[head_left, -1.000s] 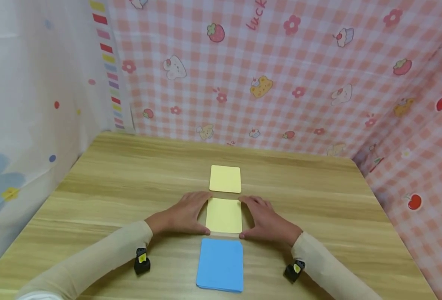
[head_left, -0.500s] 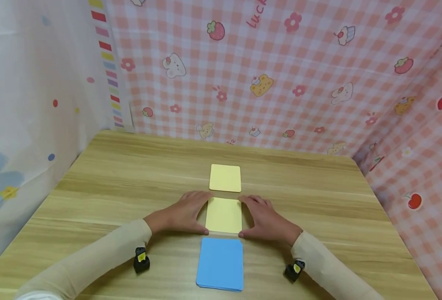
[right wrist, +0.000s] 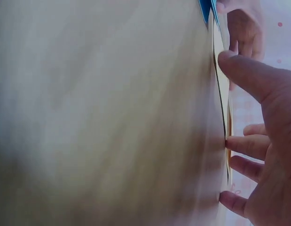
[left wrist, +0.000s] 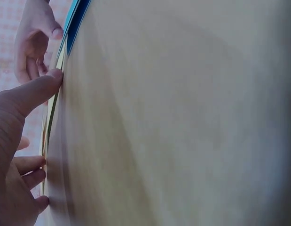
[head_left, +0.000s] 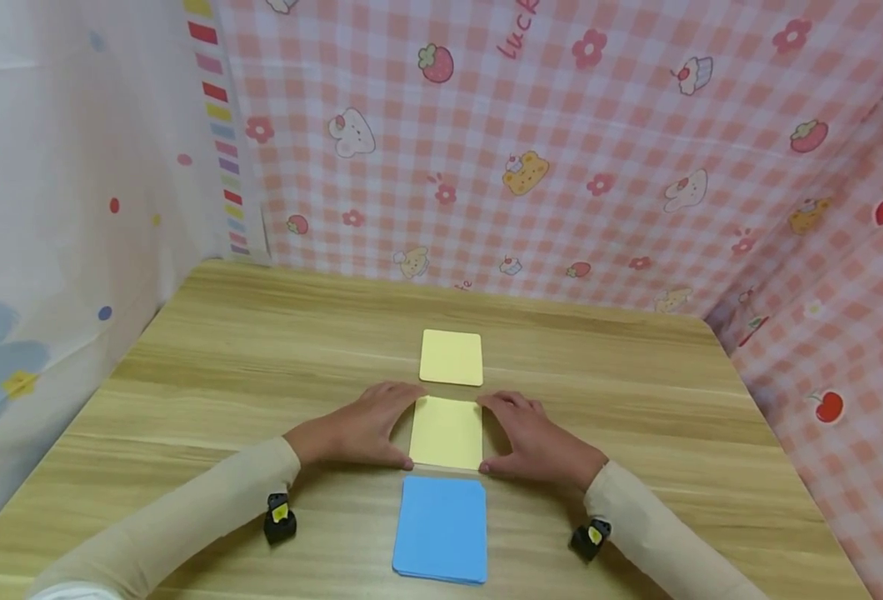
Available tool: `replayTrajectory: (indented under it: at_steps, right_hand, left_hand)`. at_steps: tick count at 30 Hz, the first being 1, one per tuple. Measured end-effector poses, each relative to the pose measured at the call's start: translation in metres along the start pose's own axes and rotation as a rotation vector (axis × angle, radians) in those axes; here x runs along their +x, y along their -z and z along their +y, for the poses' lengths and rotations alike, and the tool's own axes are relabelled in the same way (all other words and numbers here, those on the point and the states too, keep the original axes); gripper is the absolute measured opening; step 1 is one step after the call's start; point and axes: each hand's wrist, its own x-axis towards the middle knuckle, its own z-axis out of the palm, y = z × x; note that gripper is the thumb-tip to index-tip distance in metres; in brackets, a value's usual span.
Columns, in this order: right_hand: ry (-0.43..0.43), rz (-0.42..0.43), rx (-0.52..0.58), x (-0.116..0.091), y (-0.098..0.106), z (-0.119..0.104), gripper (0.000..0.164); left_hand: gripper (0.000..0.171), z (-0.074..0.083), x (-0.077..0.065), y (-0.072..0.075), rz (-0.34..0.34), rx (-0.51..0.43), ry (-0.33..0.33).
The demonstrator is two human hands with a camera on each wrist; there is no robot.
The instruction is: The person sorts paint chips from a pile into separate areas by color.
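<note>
A yellow square card (head_left: pixel 446 432) lies in the middle of the head view, between the two hands. My left hand (head_left: pixel 362 425) holds its left side, thumb at the near corner and fingertips at the far one. On the right side my right hand (head_left: pixel 535 437) mirrors this grip. The left wrist view shows the left thumb (left wrist: pixel 42 89) against the card's thin edge; the right thumb (right wrist: pixel 244 70) meets the edge likewise in the right wrist view. Another yellow card (head_left: pixel 451 357) lies just beyond, and a stack of blue cards (head_left: pixel 440 529) sits nearer to me.
The wood-grain table (head_left: pixel 261 350) carries the cards in one column. A pink checked cloth (head_left: pixel 471 108) hangs behind and on the right, with a white patterned cloth (head_left: pixel 44 167) on the left. Each sleeve bears a small black device (head_left: pixel 280 521).
The hands and cards stay almost in place. The left thumb has shifted very slightly to the left, and the head view has moved a little.
</note>
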Motion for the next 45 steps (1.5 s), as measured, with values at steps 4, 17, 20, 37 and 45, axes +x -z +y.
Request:
replayTrajectory:
  at_steps: [4,17,20,37,45]
  right_hand:
    - [0.003,0.002,0.014,-0.0011,0.0022,0.0014,0.091]
    - [0.050,0.077,-0.033,-0.0008,-0.0025,-0.0007,0.080]
    - [0.038,0.084,-0.032,-0.0007,-0.0026,-0.0025,0.080]
    - [-0.022,0.053,0.013,0.0010,0.0004,0.0040,0.092]
    - [-0.001,0.034,0.012,0.0013,0.0011,0.0034,0.092]
  left_hand:
    - [0.095,-0.0030,-0.0018,0.0032,0.022,0.016,0.002]
    - [0.092,0.0021,-0.0042,0.0033,0.059,0.035,-0.016]
    - [0.092,0.0020,-0.0042,0.0037,0.073,0.033,-0.015]
    - [0.095,0.0001,-0.0011,-0.0010,0.029,0.031,0.005]
    - [0.098,0.0029,0.0039,0.0014,-0.010,0.049,0.023]
